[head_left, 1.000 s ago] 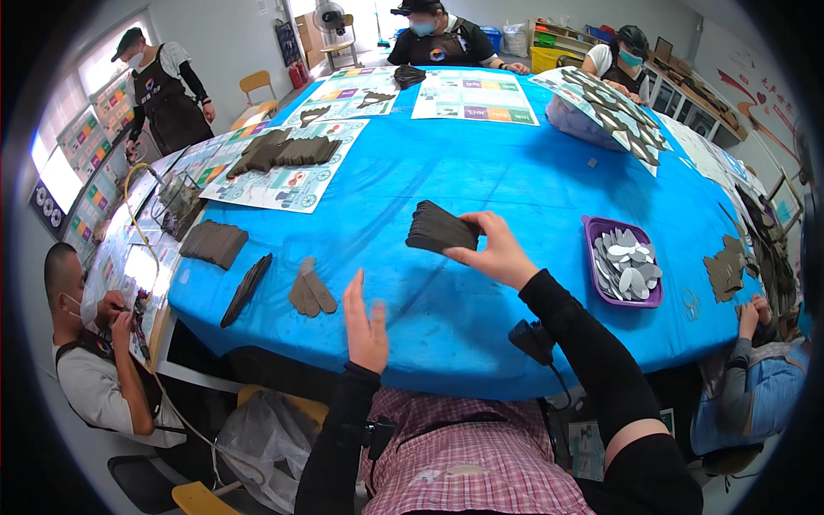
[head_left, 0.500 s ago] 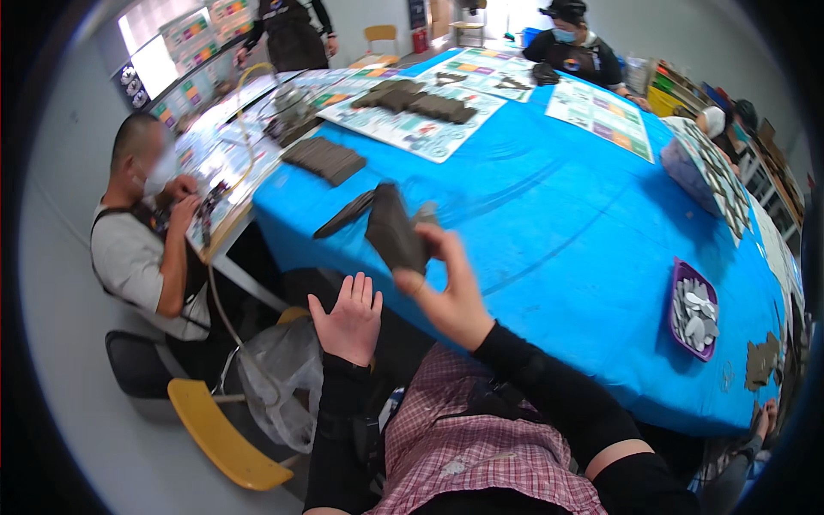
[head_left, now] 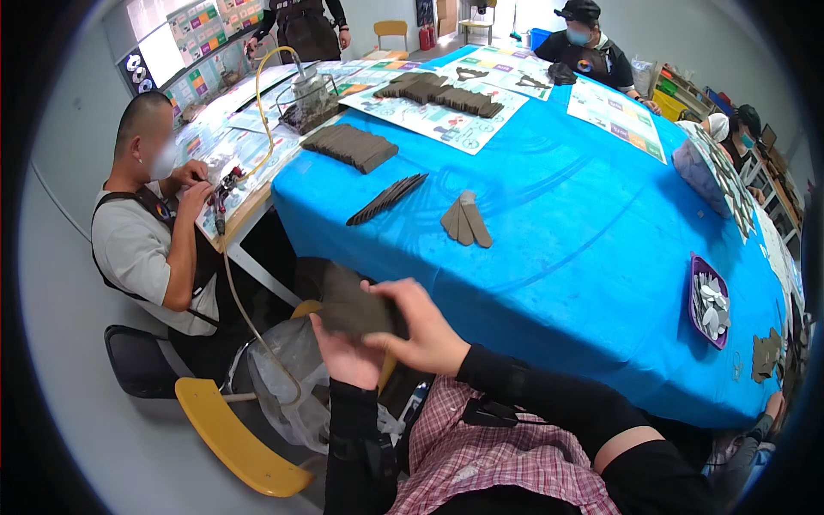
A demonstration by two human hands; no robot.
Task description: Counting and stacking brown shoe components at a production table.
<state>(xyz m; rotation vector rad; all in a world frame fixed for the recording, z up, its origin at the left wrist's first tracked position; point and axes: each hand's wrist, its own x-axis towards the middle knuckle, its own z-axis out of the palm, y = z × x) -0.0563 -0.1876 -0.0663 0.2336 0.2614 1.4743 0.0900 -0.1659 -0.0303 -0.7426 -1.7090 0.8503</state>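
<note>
A dark grey-brown stack of flat pieces (head_left: 354, 305) is between my hands, off the near left edge of the table and blurred by motion. My left hand (head_left: 348, 359) holds it from below, palm up, with its fingers mostly hidden behind the stack. From the right, my right hand (head_left: 422, 330) grips the same stack with thumb and fingers. On the blue cloth beyond lie a few fanned-out strips with rounded ends (head_left: 465, 221). Left of those is a slanting row of overlapping thin pieces (head_left: 386, 199).
The table has a blue cloth (head_left: 549, 257). Farther back lie a block of dark strips (head_left: 350, 148) and more strips on a printed sheet (head_left: 481, 137). A purple basket (head_left: 693, 300) of pale pieces stands right. A co-worker (head_left: 142, 232) sits left, near a yellow-backed chair (head_left: 232, 446).
My right hand has brought the stack down and left, off the table, into my left hand. My left hand was open and bare before. The fanned strips now show plainly.
</note>
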